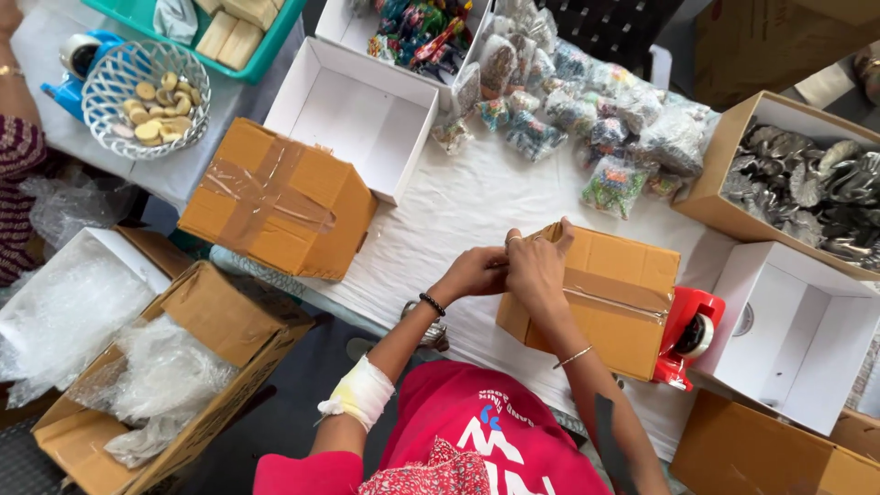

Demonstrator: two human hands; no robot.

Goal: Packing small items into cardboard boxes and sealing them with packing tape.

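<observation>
Pressing both hands, left (475,272) & right (534,263), on taped cardboard box (612,302) corner.

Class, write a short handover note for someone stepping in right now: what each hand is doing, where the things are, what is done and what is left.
Left hand: pressing the near end of the brown box.
Right hand: on the same end, fingers flat on the tape.
Tape dispenser: red, resting against the box's far side.
Done: flaps shut, tape strip across the top.
Left: smoothing the tape end down. A second taped box sits aside.
</observation>
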